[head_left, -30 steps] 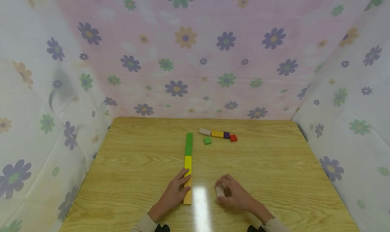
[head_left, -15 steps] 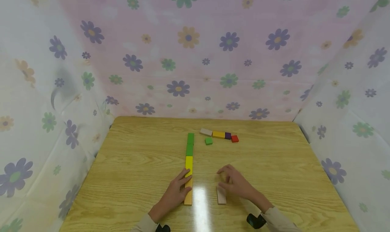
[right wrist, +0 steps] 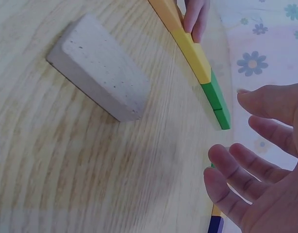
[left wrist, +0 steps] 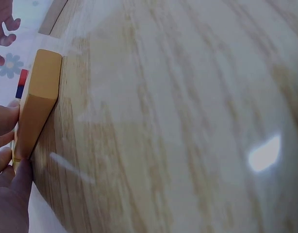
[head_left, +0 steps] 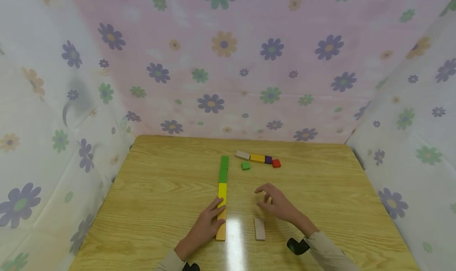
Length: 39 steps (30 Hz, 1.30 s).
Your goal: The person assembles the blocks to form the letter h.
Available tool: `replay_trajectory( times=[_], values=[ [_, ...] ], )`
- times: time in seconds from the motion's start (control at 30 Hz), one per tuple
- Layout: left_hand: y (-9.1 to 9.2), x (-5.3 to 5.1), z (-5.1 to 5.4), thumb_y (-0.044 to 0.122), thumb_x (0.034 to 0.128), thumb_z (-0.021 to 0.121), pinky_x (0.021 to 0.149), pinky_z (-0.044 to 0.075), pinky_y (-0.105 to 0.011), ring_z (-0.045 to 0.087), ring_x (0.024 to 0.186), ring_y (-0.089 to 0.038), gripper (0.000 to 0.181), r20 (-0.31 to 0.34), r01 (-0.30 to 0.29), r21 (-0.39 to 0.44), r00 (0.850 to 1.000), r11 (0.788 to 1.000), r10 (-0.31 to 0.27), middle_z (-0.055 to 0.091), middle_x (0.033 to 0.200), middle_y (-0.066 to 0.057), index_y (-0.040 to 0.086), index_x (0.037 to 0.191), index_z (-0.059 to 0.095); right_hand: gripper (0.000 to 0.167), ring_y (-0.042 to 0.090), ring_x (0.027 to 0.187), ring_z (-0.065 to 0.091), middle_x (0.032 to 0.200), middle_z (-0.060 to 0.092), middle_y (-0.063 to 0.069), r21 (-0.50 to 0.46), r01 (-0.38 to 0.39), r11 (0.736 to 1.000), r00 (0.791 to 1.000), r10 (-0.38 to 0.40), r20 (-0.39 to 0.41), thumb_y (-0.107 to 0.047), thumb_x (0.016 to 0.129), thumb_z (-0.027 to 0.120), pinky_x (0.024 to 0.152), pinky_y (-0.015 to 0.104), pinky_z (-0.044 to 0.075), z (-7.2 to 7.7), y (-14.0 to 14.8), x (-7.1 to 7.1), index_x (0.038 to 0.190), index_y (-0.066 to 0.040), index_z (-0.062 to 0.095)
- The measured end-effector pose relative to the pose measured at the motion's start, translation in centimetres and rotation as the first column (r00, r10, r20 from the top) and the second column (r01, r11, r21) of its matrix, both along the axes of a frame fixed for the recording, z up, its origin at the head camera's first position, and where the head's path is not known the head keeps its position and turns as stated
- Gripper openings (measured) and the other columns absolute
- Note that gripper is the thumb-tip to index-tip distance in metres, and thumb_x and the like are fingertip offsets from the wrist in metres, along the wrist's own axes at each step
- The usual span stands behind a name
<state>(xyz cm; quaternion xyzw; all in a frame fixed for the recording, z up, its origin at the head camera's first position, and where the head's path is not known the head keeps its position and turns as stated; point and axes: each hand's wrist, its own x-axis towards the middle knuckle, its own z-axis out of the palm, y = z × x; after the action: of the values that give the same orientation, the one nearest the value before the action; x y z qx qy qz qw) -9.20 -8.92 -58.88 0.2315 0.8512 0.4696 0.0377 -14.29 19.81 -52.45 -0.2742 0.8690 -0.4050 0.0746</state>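
Note:
On the wooden table a straight row runs away from me: an orange wooden block [head_left: 221, 233], a yellow block [head_left: 222, 190] and two green blocks [head_left: 223, 175]. My left hand [head_left: 204, 225] rests on this row, fingers and thumb laid across the orange block and the near part of the yellow one. The left wrist view shows the orange block's near end beside the fingertips [left wrist: 4, 119]. My right hand [head_left: 279, 205] hovers with loosely bent, parted fingers and holds nothing. Nearer me lies a pale wooden block [head_left: 259, 229], apart from the right hand and right of the row.
Farther back lie a second pale block [head_left: 243, 155], a yellow-orange block [head_left: 257, 158], a dark purple block [head_left: 268, 160], a red block [head_left: 276, 163] and a small green block [head_left: 245, 165]. A flowered cloth [head_left: 246, 85] encloses the table's back and sides.
My right hand has let go of the near pale block and moved away from me; that block stays on the table. The left hand keeps its place on the row.

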Motion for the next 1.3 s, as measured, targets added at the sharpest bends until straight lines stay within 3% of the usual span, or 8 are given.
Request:
replay_trajectory(
  times=[0.23, 0.47, 0.63, 1.3],
  values=[
    [0.0, -0.1, -0.3, 0.010, 0.0917, 0.063, 0.102, 0.038, -0.044, 0.024, 0.139, -0.032, 0.045, 0.004, -0.004, 0.005, 1.000, 1.000, 0.004, 0.033, 0.150, -0.012, -0.005, 0.132, 0.051, 0.030, 0.016, 0.078, 0.055, 0.114, 0.053, 0.012, -0.009, -0.001, 1.000, 1.000, 0.001, 0.007, -0.011, 0.091, 0.065, 0.056, 0.025, 0.048, -0.1, -0.3, -1.1, 0.118, -0.002, 0.056],
    [0.0, 0.0, -0.2, 0.010, 0.0917, 0.063, 0.102, 0.038, -0.043, 0.024, 0.139, -0.031, 0.045, 0.006, -0.013, -0.002, 1.000, 1.000, 0.013, 0.033, 0.150, -0.012, -0.004, 0.133, 0.051, 0.029, 0.020, 0.079, 0.055, 0.114, 0.054, 0.018, -0.020, 0.016, 1.000, 1.000, -0.016, 0.000, -0.008, 0.090, 0.065, 0.058, 0.026, 0.049, -0.2, -1.0, -2.5, 0.117, 0.000, 0.057],
    [0.1, 0.0, -0.1, 0.010, 0.0922, 0.062, 0.102, 0.038, -0.044, 0.024, 0.139, -0.031, 0.045, 0.022, -0.012, -0.005, 1.000, 1.000, 0.013, 0.032, 0.150, -0.011, -0.004, 0.133, 0.051, 0.030, 0.020, 0.081, 0.056, 0.116, 0.054, 0.018, -0.015, 0.029, 0.999, 0.999, -0.029, 0.035, -0.009, 0.091, 0.064, 0.059, 0.026, 0.049, -0.2, -1.5, -3.1, 0.118, 0.000, 0.057],
    [0.1, 0.0, -0.2, 0.012, 0.0916, 0.063, 0.102, 0.038, -0.044, 0.026, 0.138, -0.034, 0.044, -0.035, -0.011, -0.010, 0.999, 1.000, 0.011, 0.033, 0.149, -0.015, -0.006, 0.131, 0.052, 0.032, 0.024, 0.086, 0.056, 0.118, 0.055, 0.019, -0.029, 0.065, 0.997, 0.997, -0.064, 0.034, -0.010, 0.091, 0.064, 0.065, 0.031, 0.050, 0.2, -2.1, -5.8, 0.119, 0.001, 0.056]
  ],
)
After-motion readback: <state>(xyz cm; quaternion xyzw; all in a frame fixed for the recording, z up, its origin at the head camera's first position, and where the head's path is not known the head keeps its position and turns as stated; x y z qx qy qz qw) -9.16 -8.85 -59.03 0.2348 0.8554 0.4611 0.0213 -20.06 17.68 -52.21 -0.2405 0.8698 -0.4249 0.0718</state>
